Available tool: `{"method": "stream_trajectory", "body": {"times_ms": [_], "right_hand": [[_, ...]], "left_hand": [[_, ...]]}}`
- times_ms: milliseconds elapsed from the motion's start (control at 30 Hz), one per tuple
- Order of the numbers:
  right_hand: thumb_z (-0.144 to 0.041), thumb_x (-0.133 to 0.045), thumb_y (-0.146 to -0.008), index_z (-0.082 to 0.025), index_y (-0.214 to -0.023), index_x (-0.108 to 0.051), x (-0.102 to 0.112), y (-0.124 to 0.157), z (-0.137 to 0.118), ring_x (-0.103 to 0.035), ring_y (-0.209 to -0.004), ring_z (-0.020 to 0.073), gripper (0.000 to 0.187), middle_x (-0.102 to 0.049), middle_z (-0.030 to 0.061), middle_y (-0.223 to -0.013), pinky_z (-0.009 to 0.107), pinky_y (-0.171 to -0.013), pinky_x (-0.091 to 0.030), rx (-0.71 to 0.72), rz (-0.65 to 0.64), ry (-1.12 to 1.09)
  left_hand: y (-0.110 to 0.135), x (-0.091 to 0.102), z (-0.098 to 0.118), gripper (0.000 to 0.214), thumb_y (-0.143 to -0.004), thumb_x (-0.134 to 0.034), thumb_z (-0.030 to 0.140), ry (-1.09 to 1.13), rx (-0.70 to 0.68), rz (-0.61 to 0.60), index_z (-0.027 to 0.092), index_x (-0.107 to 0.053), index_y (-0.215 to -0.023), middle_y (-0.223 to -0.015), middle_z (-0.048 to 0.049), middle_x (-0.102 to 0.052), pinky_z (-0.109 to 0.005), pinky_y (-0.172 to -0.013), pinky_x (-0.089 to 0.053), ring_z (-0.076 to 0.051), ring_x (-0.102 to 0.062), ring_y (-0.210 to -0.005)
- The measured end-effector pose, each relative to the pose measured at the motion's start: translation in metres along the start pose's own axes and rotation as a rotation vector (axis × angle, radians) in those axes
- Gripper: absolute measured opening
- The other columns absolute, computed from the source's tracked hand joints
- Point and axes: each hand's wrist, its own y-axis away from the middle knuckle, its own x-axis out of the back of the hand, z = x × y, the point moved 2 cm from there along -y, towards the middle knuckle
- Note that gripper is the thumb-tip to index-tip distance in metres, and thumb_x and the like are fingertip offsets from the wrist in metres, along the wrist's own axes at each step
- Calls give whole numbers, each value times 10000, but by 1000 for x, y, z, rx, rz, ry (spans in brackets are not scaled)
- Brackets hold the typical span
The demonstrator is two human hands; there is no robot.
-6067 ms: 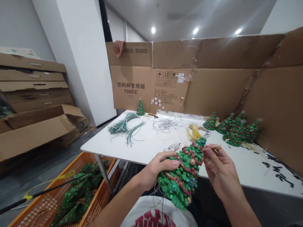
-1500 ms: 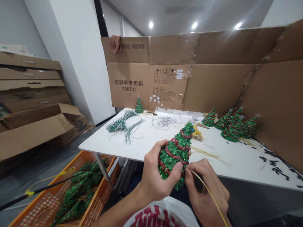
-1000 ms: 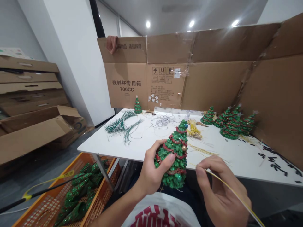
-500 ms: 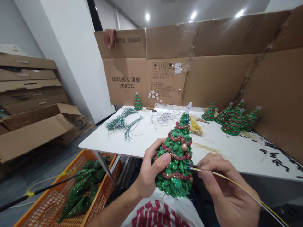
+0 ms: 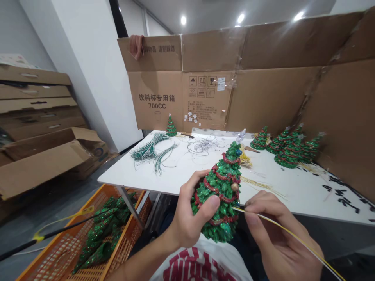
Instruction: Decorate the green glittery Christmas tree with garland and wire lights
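1 head-worn camera looks forward and down from the person's head, close above the left hand (image 5: 190, 214) and right hand (image 5: 278, 238), with the white table (image 5: 181, 175) and cardboard screen (image 5: 269, 101) farther off.

Wire bundles (image 5: 150, 152) lie left on the table (image 5: 125, 180), tree ornaments (image 5: 288, 153) right, the hands (image 5: 190, 218) before it, a crate (image 5: 63, 230) left.

The left hand (image 5: 191, 214) grips a glittery Christmas tree (image 5: 218, 199); the right hand (image 5: 278, 234) pinches a yellow wire (image 5: 304, 242) just beside it.

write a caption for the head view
Left hand grips a glittered green Christmas tree model; right hand holds a yellow wire beside it
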Motion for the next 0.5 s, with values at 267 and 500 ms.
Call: {"method": "stream_trajectory", "body": {"times_ms": [267,500], "right_hand": [[22,-711,-931,-164,-1105,-673,1,-1,-3,-661,-767,141,257,-691,25,-848,246,-657,-555,296,-109,221],[10,-721,-951,-175,-1130,-668,0,-1,-3,-681,-780,163,263,-706,42,-868,271,-636,-579,415,-133,320]], "left_hand": [[0,-1,2,459,-992,-747,482,-55,-34,4,205,-650,-1344,-1253,-55,-786,-349,-1047,-544,-269,-739,-1124],[2,2,1,453,-998,-735,427,-183,-90,21,226,-626,-1388,-1304,-56,-772,-367,-1082,-533,-280,-727,-1171]]}}
